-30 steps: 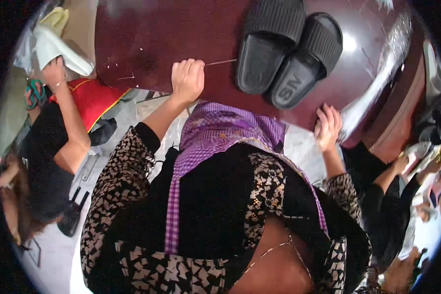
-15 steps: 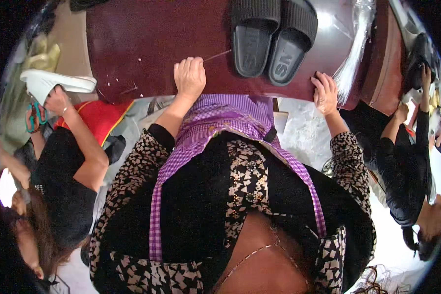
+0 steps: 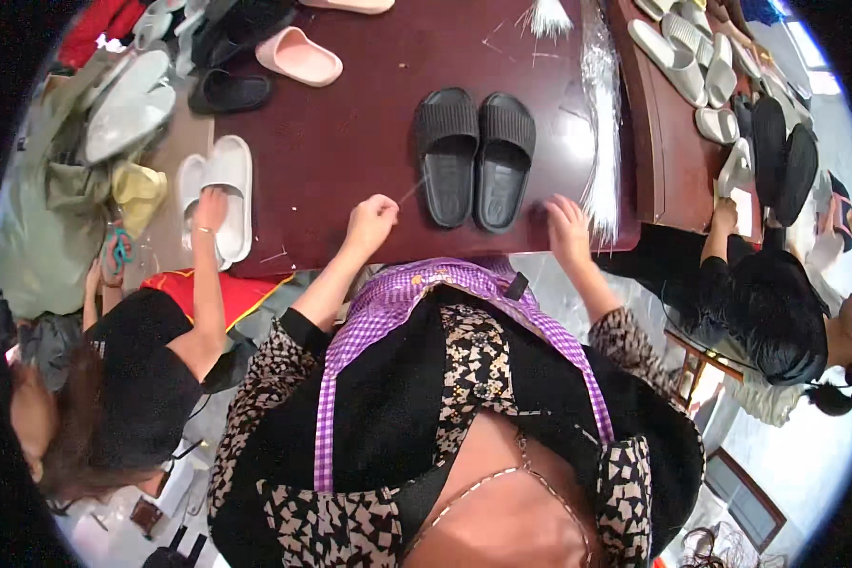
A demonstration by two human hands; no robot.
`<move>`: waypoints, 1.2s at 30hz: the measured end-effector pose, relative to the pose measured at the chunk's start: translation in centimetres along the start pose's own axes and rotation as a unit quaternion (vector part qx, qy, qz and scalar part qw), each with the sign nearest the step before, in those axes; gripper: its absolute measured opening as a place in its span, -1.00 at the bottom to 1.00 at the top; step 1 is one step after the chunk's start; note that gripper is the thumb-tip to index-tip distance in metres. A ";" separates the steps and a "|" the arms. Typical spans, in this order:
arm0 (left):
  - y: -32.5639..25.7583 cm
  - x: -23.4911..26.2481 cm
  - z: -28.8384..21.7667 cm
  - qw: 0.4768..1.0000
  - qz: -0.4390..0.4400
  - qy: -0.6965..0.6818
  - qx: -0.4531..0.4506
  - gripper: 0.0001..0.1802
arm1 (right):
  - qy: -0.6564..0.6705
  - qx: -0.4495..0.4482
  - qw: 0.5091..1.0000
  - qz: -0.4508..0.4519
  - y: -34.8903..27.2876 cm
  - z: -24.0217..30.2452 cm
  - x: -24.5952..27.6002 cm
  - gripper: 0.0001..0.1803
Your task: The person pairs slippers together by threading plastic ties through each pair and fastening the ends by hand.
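A pair of black slide slippers, the left slipper (image 3: 448,185) and the right slipper (image 3: 505,189), lies side by side on the dark red table (image 3: 341,142), toes away from me. My left hand (image 3: 374,222) is closed in a pinch on a thin clear plastic strand (image 3: 413,188), which slants toward the left slipper; whether it touches the slipper I cannot tell. At the slippers' right, near the table's front edge, my right hand (image 3: 568,227) has its fingers apart and holds nothing.
A bundle of clear plastic strands (image 3: 600,161) lies to the right. At left a person's hand (image 3: 210,208) is on white slippers (image 3: 229,175). A pink slipper (image 3: 299,57) is farther back. Another person (image 3: 767,303) works at right, near more slippers (image 3: 719,71).
The view has shifted to show more of the table. My right hand has come off the table edge, fingers loosely spread. The left neighbour's white slipper, held up before, is now down on the table.
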State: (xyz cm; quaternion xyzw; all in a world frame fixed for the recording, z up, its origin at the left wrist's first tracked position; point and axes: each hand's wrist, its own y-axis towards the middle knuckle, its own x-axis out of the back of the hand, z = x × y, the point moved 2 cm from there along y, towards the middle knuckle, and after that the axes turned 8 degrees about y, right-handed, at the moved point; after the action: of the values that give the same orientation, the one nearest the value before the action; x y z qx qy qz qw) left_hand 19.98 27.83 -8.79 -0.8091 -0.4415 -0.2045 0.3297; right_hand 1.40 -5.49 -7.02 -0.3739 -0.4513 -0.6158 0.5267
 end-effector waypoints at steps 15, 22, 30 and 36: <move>-2.1 2.0 -15.5 0.914 0.000 0.158 -0.373 -0.86 | 0.613 -0.209 0.752 -0.122 9.8 13.1 8.1 -0.80; -3.1 4.3 -16.4 0.913 0.021 0.006 -0.407 -0.90 | 0.755 -0.209 0.564 -0.260 8.2 11.5 12.9 -0.81; -5.4 3.6 -19.3 0.827 -0.016 0.045 -0.560 -0.93 | 0.596 -0.308 0.683 -0.289 4.8 8.3 14.2 -0.82; -2.5 -0.8 -14.6 0.859 0.061 0.088 -0.501 -0.93 | 0.604 -0.360 0.705 -0.093 4.6 4.7 3.5 -0.78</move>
State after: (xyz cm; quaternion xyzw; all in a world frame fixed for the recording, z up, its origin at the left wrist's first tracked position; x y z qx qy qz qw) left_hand 16.82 17.93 1.82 -0.8688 -0.1978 -0.4483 -0.0710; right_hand 5.32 -2.33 -1.55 -0.0391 0.1866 -0.8715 0.4518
